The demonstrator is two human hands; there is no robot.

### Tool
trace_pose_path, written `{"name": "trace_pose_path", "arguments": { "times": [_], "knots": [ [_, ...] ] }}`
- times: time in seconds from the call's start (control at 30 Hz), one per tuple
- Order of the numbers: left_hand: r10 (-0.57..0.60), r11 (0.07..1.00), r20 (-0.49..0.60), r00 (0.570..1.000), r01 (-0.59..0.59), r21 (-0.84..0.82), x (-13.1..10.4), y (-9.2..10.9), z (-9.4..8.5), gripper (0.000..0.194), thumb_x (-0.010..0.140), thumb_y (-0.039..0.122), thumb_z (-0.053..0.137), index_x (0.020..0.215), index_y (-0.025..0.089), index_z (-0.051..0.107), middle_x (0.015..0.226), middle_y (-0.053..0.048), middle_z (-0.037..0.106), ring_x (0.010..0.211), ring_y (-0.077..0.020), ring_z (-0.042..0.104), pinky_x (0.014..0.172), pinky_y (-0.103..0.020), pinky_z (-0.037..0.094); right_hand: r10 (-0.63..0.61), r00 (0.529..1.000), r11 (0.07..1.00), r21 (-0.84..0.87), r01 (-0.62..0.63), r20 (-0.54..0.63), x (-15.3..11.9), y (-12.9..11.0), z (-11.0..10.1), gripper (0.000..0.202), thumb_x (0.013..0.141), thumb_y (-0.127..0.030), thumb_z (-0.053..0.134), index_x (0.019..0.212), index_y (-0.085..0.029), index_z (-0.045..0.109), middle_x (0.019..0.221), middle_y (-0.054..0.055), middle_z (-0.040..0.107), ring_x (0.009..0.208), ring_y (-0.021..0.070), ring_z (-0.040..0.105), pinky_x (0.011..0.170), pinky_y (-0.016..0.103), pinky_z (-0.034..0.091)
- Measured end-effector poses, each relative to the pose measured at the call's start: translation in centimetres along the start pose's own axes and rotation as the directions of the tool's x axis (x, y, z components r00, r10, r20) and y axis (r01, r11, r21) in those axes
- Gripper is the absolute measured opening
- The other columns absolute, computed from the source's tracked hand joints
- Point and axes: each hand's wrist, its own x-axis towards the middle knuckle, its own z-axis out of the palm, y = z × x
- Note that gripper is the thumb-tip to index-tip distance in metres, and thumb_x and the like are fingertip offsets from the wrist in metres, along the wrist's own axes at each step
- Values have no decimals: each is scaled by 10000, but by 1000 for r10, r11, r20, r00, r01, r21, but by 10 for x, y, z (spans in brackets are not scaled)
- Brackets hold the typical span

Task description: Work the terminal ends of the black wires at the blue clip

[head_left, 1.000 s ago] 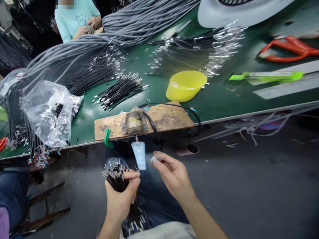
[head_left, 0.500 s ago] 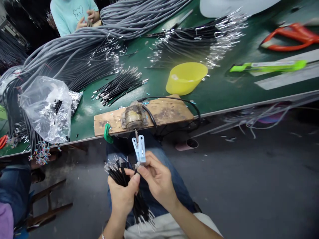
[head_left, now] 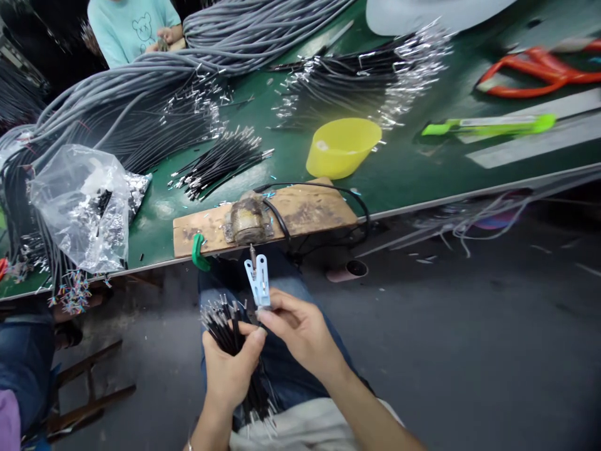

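Note:
A bundle of short black cables point(head_left: 256, 391) with bare silvery ends is gripped in my left hand point(head_left: 230, 373), thumb and forefinger stretched toward the right. My right hand point(head_left: 305, 335) is closed, its thumb and fingers pinching the tip of one black cable just at the lower end of a light-blue clothes peg point(head_left: 259, 285). The peg sits on the thin shaft of a small grimy motor point(head_left: 248, 220). Fingers hide most of that cable tip, so whether it touches the peg I cannot tell.
The motor is fixed on a wooden board point(head_left: 317, 213), held by a green clamp point(head_left: 200, 252) at the table edge. Beyond lie a yellow cup point(head_left: 345, 150), cable piles point(head_left: 220, 160), a plastic bag point(head_left: 82, 207), orange-handled scissors point(head_left: 539, 69) and a green cutter point(head_left: 498, 125). A co-worker point(head_left: 136, 31) sits opposite.
The view has shifted slightly, moving the table things a little left. My right hand still pinches at the peg's lower end; the left keeps hold of the bundle, whose lower end has swung left.

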Motion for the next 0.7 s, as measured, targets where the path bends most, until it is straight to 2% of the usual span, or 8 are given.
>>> {"name": "trace_pose_path", "arguments": {
  "times": [0.07, 0.17, 0.27, 0.33, 0.4, 0.5, 0.57, 0.7],
  "knots": [
    [44, 996, -8, 999, -43, 77, -1, 3, 2, 194, 631, 325, 721, 565, 159, 647, 458, 4, 516, 407, -107, 434, 405, -237, 368, -30, 999, 993, -113, 26, -33, 1, -2, -1, 290, 706, -319, 663, 498, -177, 520, 552, -25, 451, 545, 116, 417, 520, 245, 338],
    [45, 991, 10, 999, -46, 123, -2, 7, 5, 174, 625, 287, 721, 545, 149, 650, 471, -6, 530, 434, -113, 452, 443, -242, 387, -27, 996, 986, -164, 13, -82, 4, -2, -1, 403, 727, -381, 642, 450, -187, 424, 509, -37, 393, 505, 106, 374, 489, 245, 307],
    [-4, 991, 19, 1000, 1, 132, -1, 9, 4, 208, 643, 308, 708, 543, 141, 635, 426, 19, 471, 397, -89, 399, 399, -220, 340, -28, 994, 992, -122, 16, -104, 5, 0, -8, 398, 784, -470, 573, 519, -178, 517, 539, -18, 443, 519, 117, 408, 498, 251, 331],
    [-63, 995, 38, 997, 60, 82, 0, 9, 3, 259, 654, 358, 702, 546, 137, 622, 399, 40, 421, 360, -67, 347, 355, -201, 276, -61, 996, 995, -81, 56, -65, 5, -1, -15, 365, 791, -491, 562, 613, -175, 606, 614, 12, 517, 579, 140, 471, 534, 261, 376],
    [-117, 993, 74, 990, 116, 12, 0, 7, 2, 305, 655, 415, 698, 561, 138, 613, 387, 59, 377, 338, -47, 299, 338, -190, 230, -99, 994, 991, -82, 103, 41, 5, -2, -20, 280, 742, -453, 640, 702, -176, 668, 690, 34, 564, 629, 155, 501, 566, 271, 401],
    [-164, 984, 136, 977, 172, -52, 2, -1, 1, 383, 643, 522, 676, 584, 151, 600, 377, 87, 300, 312, -31, 230, 318, -191, 206, -80, 983, 991, -97, 97, 164, 3, -3, -21, 187, 699, -367, 702, 705, -180, 690, 688, 35, 567, 614, 151, 494, 558, 273, 397],
    [-173, 980, 166, 971, 186, -71, 5, -9, -1, 437, 613, 589, 666, 568, 162, 584, 374, 84, 300, 290, -33, 225, 291, -198, 208, -35, 990, 998, -51, 42, 135, 1, -1, -17, 210, 690, -375, 707, 636, -177, 667, 645, 25, 546, 599, 149, 488, 551, 274, 392],
    [-163, 978, 212, 964, 186, -92, 15, -26, -3, 469, 527, 622, 709, 492, 190, 528, 309, 63, 348, 230, -57, 284, 251, -210, 210, 36, 999, 997, 68, -34, -36, -5, 9, -2, 313, 677, -434, 699, 547, -178, 574, 565, -12, 476, 546, 128, 443, 508, 257, 363]
  ]
}}
